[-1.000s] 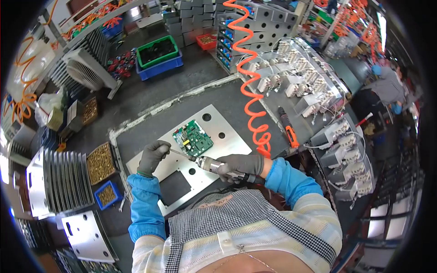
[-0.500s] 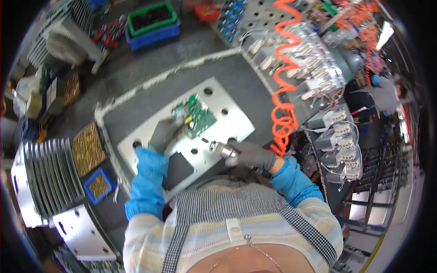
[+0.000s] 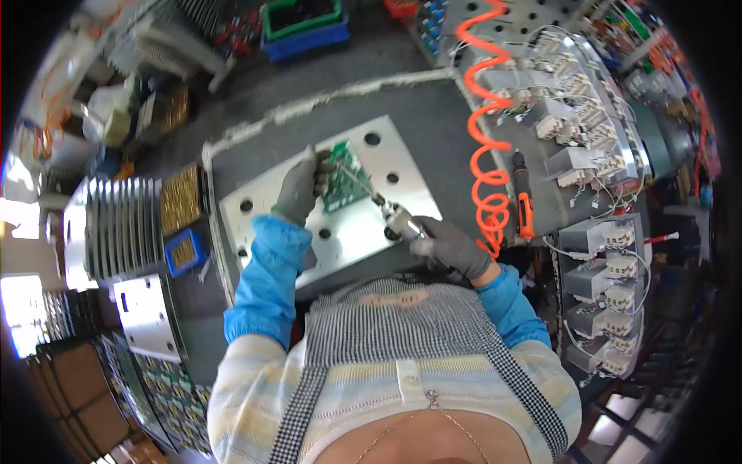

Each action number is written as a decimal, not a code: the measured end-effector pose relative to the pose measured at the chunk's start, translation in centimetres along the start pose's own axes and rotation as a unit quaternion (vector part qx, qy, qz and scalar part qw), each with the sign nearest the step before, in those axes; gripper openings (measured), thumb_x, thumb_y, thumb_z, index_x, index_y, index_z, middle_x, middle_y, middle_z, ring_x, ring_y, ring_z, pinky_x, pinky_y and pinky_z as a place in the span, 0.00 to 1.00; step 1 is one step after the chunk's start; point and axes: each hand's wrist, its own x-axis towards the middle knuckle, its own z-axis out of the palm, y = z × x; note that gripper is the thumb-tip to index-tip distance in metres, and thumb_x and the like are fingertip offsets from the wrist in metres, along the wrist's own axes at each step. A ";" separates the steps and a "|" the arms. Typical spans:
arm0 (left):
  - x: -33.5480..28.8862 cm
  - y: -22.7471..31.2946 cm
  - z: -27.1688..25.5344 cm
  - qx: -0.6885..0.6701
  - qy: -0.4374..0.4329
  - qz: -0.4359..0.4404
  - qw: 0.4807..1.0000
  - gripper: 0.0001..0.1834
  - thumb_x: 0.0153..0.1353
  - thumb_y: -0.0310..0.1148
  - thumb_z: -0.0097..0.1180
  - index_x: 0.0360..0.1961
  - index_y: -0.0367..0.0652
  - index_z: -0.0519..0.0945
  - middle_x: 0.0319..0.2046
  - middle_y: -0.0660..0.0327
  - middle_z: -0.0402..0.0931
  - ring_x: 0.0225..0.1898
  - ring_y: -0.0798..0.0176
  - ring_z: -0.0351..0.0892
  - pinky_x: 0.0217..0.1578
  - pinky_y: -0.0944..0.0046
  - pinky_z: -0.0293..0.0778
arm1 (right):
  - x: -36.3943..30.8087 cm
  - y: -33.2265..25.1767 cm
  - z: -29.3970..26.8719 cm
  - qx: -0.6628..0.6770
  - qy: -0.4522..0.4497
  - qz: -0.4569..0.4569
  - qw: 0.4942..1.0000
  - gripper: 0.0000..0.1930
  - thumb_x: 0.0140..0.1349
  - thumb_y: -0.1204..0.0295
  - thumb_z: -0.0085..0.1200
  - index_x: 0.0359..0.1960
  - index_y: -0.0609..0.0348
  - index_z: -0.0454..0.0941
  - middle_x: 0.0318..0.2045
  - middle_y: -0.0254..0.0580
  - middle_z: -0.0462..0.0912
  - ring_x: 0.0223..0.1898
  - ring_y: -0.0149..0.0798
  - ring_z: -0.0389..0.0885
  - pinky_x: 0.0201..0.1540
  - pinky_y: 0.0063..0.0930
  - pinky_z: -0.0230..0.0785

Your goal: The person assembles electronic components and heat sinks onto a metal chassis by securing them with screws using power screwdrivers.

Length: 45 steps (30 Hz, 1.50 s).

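A green circuit board (image 3: 345,176) lies on a silver metal plate (image 3: 386,193) with round holes, set on a dark bench mat. My left hand (image 3: 303,185), in a grey glove, presses on the board's left edge. My right hand (image 3: 448,246), also gloved, grips a pneumatic screwdriver (image 3: 402,223) whose bit slants up-left onto the board. An orange coiled air hose (image 3: 487,139) runs from the top of the view down toward my right hand.
A second orange-handled driver (image 3: 524,203) lies right of the hose. Wired grey modules (image 3: 610,255) crowd the right side. Finned heat sinks (image 3: 116,224), trays of brass parts (image 3: 182,203) and a small blue bin (image 3: 185,251) sit left. A green-and-blue crate (image 3: 301,27) is at the back.
The view has shifted, so the plate and board sit higher in the picture. My left hand stays on the board; the driver's bit has come up onto the board from the plate's lower edge.
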 end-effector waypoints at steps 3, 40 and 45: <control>3.4 2.5 3.1 0.185 0.053 0.081 0.978 0.26 0.71 0.49 0.56 0.57 0.36 0.80 0.38 0.64 0.80 0.32 0.73 0.72 0.33 0.69 0.70 | -0.9 3.7 -5.6 0.008 0.016 -0.051 0.999 0.34 0.59 0.63 0.64 0.66 0.61 0.70 0.45 0.34 0.78 0.43 0.26 0.75 0.44 0.22 0.69; 27.4 23.7 19.9 0.629 0.163 0.350 0.675 0.26 0.61 0.58 0.61 0.39 0.44 0.88 0.31 0.51 0.84 0.39 0.48 0.84 0.41 0.53 0.75 | 3.8 7.1 -14.9 0.100 0.025 -0.107 0.989 0.36 0.55 0.68 0.67 0.66 0.66 0.69 0.55 0.45 0.78 0.57 0.38 0.76 0.61 0.34 0.67; 24.0 15.9 3.7 0.756 0.240 0.188 0.579 0.23 0.61 0.57 0.60 0.42 0.51 0.88 0.39 0.50 0.85 0.45 0.47 0.84 0.47 0.51 0.78 | 3.3 5.7 -13.5 0.141 -0.012 -0.040 0.989 0.33 0.52 0.71 0.64 0.62 0.64 0.70 0.43 0.38 0.80 0.41 0.31 0.80 0.44 0.28 0.75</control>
